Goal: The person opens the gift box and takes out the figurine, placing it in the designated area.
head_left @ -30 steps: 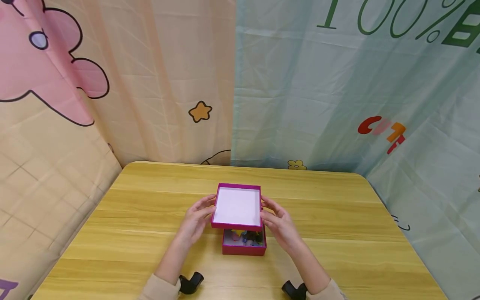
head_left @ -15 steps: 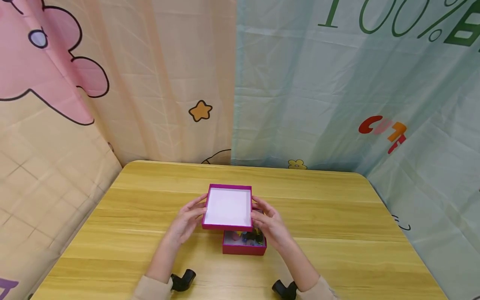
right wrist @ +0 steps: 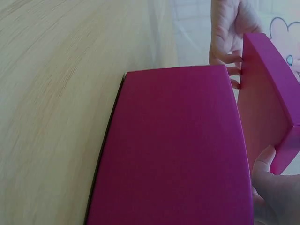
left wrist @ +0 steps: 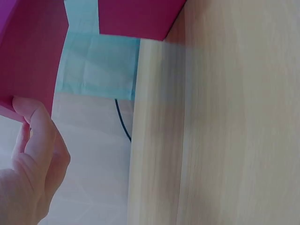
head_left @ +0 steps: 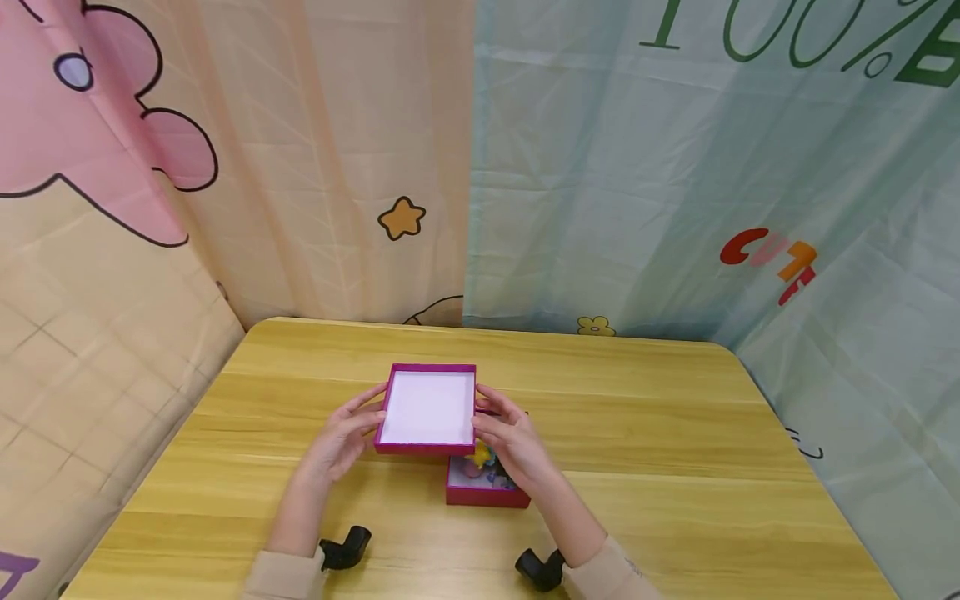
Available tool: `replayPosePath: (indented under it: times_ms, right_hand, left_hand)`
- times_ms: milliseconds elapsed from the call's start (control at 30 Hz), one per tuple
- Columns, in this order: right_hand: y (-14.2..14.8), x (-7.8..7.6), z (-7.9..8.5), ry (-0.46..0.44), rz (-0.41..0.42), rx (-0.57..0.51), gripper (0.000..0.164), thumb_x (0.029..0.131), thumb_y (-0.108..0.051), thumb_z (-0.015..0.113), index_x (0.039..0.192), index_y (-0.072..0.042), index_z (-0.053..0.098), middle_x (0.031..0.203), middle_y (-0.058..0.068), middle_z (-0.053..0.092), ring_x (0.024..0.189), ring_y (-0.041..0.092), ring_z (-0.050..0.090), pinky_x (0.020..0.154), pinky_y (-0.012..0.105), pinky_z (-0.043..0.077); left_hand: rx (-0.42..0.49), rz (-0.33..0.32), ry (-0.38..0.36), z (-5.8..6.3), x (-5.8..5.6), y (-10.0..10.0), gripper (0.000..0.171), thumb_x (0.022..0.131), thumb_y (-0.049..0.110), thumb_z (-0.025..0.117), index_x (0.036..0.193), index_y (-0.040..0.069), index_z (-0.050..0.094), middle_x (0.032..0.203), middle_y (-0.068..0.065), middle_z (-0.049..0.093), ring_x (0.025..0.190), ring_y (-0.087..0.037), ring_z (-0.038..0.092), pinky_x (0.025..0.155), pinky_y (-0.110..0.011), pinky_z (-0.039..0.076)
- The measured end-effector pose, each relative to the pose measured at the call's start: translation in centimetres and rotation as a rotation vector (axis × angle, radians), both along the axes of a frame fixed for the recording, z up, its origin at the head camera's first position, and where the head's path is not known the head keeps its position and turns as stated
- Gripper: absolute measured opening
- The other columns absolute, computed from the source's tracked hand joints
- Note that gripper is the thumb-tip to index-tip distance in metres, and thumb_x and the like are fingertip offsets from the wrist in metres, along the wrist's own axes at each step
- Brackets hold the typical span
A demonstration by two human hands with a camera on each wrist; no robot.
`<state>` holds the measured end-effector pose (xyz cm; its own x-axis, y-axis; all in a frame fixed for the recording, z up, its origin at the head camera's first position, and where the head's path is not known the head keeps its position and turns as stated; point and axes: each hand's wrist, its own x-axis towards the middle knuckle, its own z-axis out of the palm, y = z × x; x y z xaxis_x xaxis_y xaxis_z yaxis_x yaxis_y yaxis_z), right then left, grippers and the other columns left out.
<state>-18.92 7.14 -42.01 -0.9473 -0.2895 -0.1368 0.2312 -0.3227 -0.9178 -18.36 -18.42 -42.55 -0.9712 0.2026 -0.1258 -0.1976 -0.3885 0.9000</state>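
A magenta box lid is held off the table, its white inside facing the head camera. My left hand grips its left side with the thumb and fingers. On the opposite side, my right hand pinches the edge. Behind the lid and partly covered by it and my right hand, the matching box stands uncovered on the table. Small colourful items lie inside it, one of them a yellow piece; their kinds are too small to tell. In the right wrist view the lid is tilted, apart from the box.
The wooden table has rounded far corners. Printed curtains hang behind it and along both sides. Black curved pieces sit at both wrists beside the sleeves. A dark cable shows past the table edge in the left wrist view.
Both hands have carried the lid to the left, so it covers less of the box. The box has stayed in place, and more of the yellow piece shows now.
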Motion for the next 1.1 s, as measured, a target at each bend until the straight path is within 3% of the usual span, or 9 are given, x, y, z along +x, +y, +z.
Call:
replayPosePath:
  times_ms: [467, 700, 1100]
  right_hand:
    - [-3.3, -0.2, -0.3, -0.068, -0.016, -0.048, 0.051, 0.084, -0.002, 0.062, 0.132, -0.003, 0.046, 0.116, 0.012, 0.043, 0.093, 0.017, 0.052, 0.081, 0.022, 0.051]
    - [-5.0, 0.1, -0.7, -0.052, -0.028, -0.031, 0.049, 0.084, -0.002, 0.063, 0.131, -0.003, 0.047, 0.118, 0.014, 0.043, 0.093, 0.017, 0.052, 0.082, 0.022, 0.05]
    - [-8.2, 0.3, -0.7, -0.02, -0.049, -0.052, 0.05, 0.081, 0.007, 0.06, 0.129, 0.004, 0.046, 0.11, 0.011, 0.044, 0.081, 0.013, 0.052, 0.077, 0.021, 0.049]
  left_hand:
    - [-0.058, -0.027, 0.029, -0.7, 0.2, -3.6, 0.031, 0.091, 0.004, 0.051, 0.112, 0.026, 0.058, 0.107, 0.003, 0.06, 0.092, -0.015, 0.059, 0.079, -0.028, 0.052]
    - [-0.095, -0.052, 0.052, -1.2, 0.5, -5.4, 0.032, 0.092, 0.005, 0.051, 0.113, 0.028, 0.057, 0.108, 0.004, 0.06, 0.092, -0.014, 0.06, 0.079, -0.028, 0.052]
    - [-0.042, -0.111, 0.112, -1.1, 1.0, -8.1, 0.034, 0.093, 0.003, 0.046, 0.115, 0.027, 0.058, 0.109, 0.004, 0.062, 0.091, -0.014, 0.061, 0.077, -0.027, 0.053]
